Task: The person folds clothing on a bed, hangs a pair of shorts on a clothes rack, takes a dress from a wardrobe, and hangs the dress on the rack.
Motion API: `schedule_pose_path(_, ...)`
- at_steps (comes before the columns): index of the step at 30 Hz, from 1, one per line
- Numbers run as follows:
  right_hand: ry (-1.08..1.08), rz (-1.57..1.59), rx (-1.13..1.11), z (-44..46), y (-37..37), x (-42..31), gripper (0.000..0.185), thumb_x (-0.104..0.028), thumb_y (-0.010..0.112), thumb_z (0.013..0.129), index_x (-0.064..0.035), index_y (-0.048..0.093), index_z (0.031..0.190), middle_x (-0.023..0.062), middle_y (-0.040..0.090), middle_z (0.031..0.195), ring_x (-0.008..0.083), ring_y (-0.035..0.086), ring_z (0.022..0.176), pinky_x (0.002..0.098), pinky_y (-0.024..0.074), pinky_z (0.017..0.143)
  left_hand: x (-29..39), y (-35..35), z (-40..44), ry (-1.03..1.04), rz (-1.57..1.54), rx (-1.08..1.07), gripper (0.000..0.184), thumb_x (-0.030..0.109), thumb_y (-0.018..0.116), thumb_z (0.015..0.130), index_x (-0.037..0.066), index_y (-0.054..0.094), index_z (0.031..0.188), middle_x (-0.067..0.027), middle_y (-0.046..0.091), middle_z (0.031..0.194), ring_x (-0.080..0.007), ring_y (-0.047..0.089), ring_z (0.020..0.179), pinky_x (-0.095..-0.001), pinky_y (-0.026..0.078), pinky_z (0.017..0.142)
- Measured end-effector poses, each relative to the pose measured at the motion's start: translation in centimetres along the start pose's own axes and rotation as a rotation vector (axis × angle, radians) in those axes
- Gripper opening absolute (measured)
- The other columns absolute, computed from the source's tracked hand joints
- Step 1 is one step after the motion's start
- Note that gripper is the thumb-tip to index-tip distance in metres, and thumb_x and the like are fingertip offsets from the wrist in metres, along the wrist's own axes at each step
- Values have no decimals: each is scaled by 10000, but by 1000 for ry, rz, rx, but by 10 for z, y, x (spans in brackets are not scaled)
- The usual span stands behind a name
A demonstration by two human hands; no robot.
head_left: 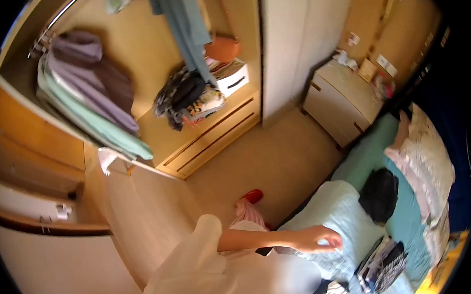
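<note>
My left hand (321,239) is over the light blue bedding (331,203), with the forearm stretched across from the white sleeve (206,244). Its fingers are curled round towards the thumb, and a tiny pale bit shows at the fingertips, too small to name. To the right of the hand lies a pile of folded dark and patterned clothes (380,264). A black item (379,195) rests above that pile on the bed. My right hand is not in view.
An open wardrobe (208,143) holds hanging clothes (94,85), a heap of patterned clothes (187,96) and a white box (233,80). A nightstand (332,104) stands beyond the bed. Pillows (422,153) lie at the right. A red slipper (253,196) is on the floor.
</note>
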State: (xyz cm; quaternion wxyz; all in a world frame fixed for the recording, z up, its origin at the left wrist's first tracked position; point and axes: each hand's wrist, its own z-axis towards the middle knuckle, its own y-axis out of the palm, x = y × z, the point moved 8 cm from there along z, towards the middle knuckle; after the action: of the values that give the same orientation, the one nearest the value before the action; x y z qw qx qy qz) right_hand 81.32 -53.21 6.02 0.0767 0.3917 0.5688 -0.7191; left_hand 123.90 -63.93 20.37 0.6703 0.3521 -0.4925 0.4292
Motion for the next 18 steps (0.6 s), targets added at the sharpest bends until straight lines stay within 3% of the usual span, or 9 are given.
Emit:
schedule_pose_path(1,-81,12,-103,14,30,-16,414,-197,510,862,-45,492,1246,154,595,1113,265,583,979,386,491,805,-12,-26,-21,-35,55,153,226,174,538,904,19,569,1067,-99,630,1016,-191,604,924,-320,474,806)
schedule_pose_path(5,-393,178,-519,54,161,-93,396,-127,528,866,-37,487,1250,155,606,1095,256,591,961,364,492,788,-6,-107,-97,-183,189,426,212,185,525,915,18,579,1034,-92,648,983,-198,617,920,-320,472,817)
schedule_pose_path(7,-522,152,-658,19,206,-207,395,-21,535,851,-24,490,1243,175,627,1031,240,607,919,354,481,776,8,-144,-132,-191,237,566,194,167,519,913,27,579,1032,-98,650,969,-210,623,903,-320,479,796)
schedule_pose_path(10,-614,139,-831,-43,261,-314,367,-105,555,849,-23,526,1205,133,654,945,220,631,856,363,486,774,41,-191,-184,-166,379,742,179,147,517,909,32,581,1029,-96,648,970,-225,623,908,-321,479,796)
schedule_pose_path(13,-702,205,-1021,-99,319,-354,349,-115,559,846,-20,547,1182,123,657,957,200,638,855,325,505,764,93,-226,-240,-177,465,824,197,150,535,897,29,572,1048,-104,624,1041,-244,597,978,-329,460,844)
schedule_pose_path(15,-718,269,-1122,-145,340,-387,344,-105,565,844,-3,546,1173,134,656,968,198,638,879,310,503,769,142,-257,-305,-257,720,1217,256,161,564,881,23,548,1096,-103,586,1125,-239,563,1044,-332,441,880)
schedule_pose_path(18,-713,299,-1216,-204,368,-418,335,-79,580,849,8,541,1170,134,651,981,173,633,890,275,507,760,204,-295,-415,-89,900,1706,377,187,613,838,40,491,1163,-120,548,1131,-245,509,1089,-349,383,934)
